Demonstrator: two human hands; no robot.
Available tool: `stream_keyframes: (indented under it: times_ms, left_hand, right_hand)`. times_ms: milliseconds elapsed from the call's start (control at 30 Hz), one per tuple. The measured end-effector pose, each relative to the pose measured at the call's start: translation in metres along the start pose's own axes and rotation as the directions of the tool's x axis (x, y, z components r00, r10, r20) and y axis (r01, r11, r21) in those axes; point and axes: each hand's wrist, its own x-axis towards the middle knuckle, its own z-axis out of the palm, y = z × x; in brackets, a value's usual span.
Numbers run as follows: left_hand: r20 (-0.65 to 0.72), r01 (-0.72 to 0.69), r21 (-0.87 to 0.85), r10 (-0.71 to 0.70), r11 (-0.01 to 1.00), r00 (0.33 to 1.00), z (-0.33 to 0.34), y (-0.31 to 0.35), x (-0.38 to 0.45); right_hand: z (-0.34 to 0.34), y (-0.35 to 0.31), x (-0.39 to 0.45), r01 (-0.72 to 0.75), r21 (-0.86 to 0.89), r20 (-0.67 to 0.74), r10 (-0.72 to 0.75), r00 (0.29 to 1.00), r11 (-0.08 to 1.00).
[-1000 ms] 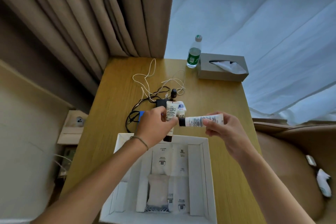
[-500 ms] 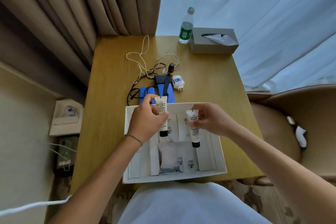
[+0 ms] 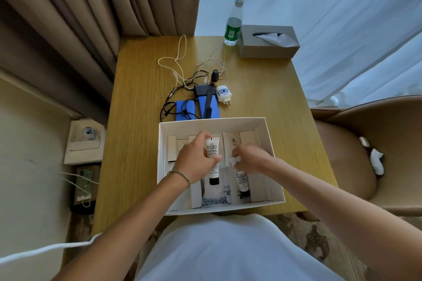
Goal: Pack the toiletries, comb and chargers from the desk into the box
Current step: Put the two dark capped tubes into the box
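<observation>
Head view: each hand's grip (image 3: 198, 159) (image 3: 250, 159) around a tube (image 3: 212, 155) (image 3: 240, 177).

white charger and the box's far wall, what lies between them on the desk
In the head view only bare desk lies between the white charger and the box; the comb lies to the charger's left.

Both tubes are way lower now: left hand (image 3: 196, 162) has its tube (image 3: 212, 160) down inside the white box (image 3: 271, 134), and right hand (image 3: 251, 159) lowers the other tube (image 3: 241, 181) in too, cap toward me.
</observation>
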Motion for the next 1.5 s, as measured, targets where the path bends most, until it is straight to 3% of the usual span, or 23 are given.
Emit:
stream_keyframes:
  times_ms: [200,600,767,1000,1133,1333,1500]
  left_hand:
    - [0.058,0.049,0.049,-0.052,0.998,0.997,0.01,0.001,0.001]
    - [0.201,0.081,0.2,-0.122,0.976,0.972,0.052,0.011,0.02]
    - [0.221,0.068,0.273,-0.132,0.96,0.966,0.069,0.011,0.022]
    - [0.133,0.074,0.305,-0.12,0.95,0.984,0.077,0.006,0.018]
    - [0.068,0.015,0.412,-0.047,0.911,0.997,0.076,0.004,0.019]
    - [0.081,-0.139,0.583,0.113,0.8,0.99,0.08,-0.003,0.02]
    - [0.098,-0.149,0.587,0.113,0.796,0.989,0.078,-0.006,0.017]
  right_hand:
    - [0.007,0.003,-0.006,0.03,-0.225,-0.144,-0.064,0.988,0.974]
    - [-0.001,0.001,-0.014,0.067,-0.354,-0.117,-0.116,0.986,0.933]
    - [-0.008,0.005,-0.021,0.101,-0.281,-0.227,-0.168,0.959,0.954]
    - [-0.009,0.006,-0.024,0.1,-0.19,-0.308,-0.156,0.939,0.977]
    - [-0.009,0.006,-0.024,0.096,-0.176,-0.319,-0.149,0.936,0.98]
    - [-0.011,0.005,-0.024,0.104,-0.152,-0.332,-0.15,0.931,0.983]
    - [-0.013,0.005,-0.023,0.122,-0.119,-0.354,-0.156,0.922,0.985]
